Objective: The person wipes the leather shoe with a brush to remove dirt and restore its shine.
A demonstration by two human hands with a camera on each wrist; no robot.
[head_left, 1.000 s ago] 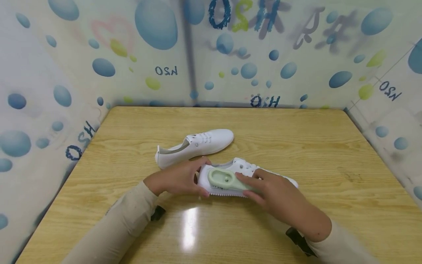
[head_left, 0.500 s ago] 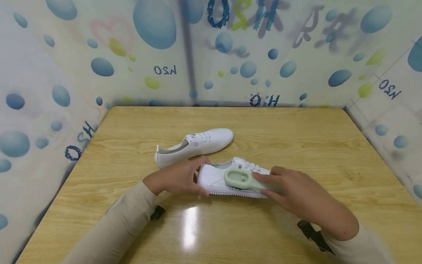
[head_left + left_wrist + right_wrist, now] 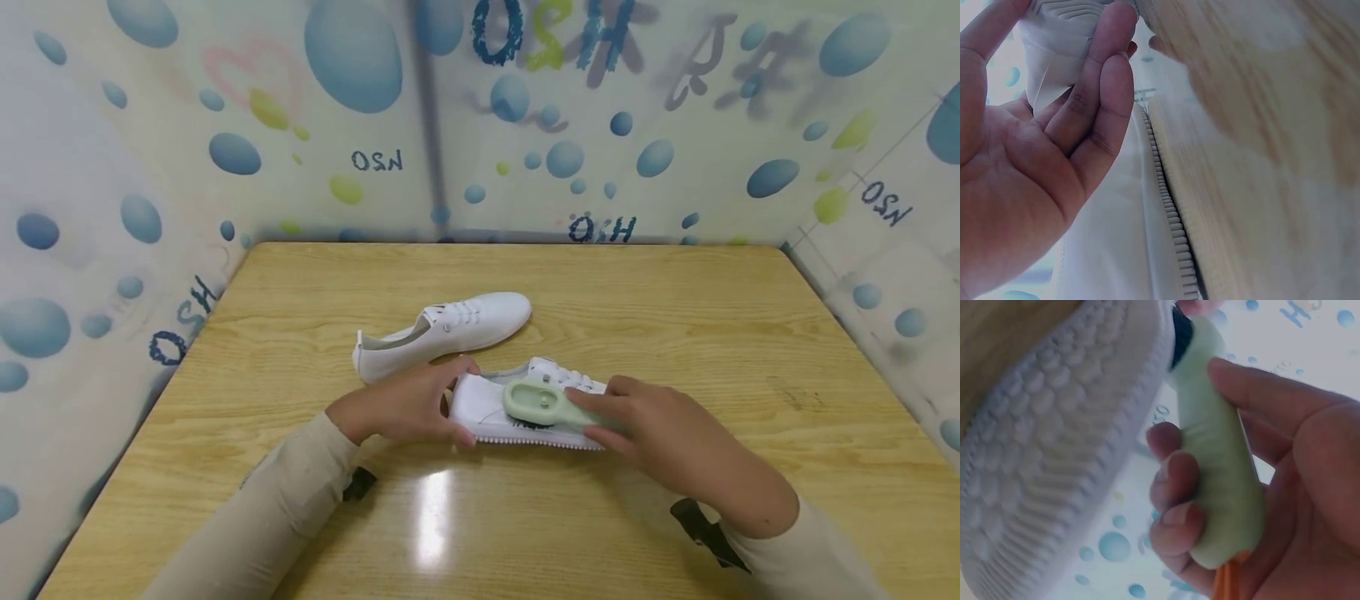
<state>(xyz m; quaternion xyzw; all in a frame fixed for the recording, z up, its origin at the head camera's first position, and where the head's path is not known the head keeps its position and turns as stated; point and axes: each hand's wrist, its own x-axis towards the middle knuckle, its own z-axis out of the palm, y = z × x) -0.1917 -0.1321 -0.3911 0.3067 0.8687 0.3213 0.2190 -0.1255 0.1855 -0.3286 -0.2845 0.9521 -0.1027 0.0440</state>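
Note:
In the head view my left hand (image 3: 408, 404) grips the heel of a white lace-up shoe (image 3: 476, 402), which lies tilted with its side facing up. My right hand (image 3: 663, 429) holds a pale green brush (image 3: 534, 400), its head against the shoe's side near the middle. The toe is hidden behind that hand. In the right wrist view, fingers curl round the brush handle (image 3: 1219, 462), dark bristles (image 3: 1181, 337) touch the shoe's edge, and the textured sole (image 3: 1054, 437) shows. Fingers of the left hand (image 3: 1041, 156) wrap the heel (image 3: 1054, 50) in the left wrist view.
A second white shoe (image 3: 487, 323) rests upright just behind, its heel close to my left hand. Both stand on a wooden table (image 3: 675, 308). Patterned walls (image 3: 562, 192) rise along its back and sides. An orange loop (image 3: 1229, 581) hangs from the handle's end.
The brush has slid right along the shoe's side, from near the heel toward the middle, then slightly back left. My left hand and both shoes stay about where they were.

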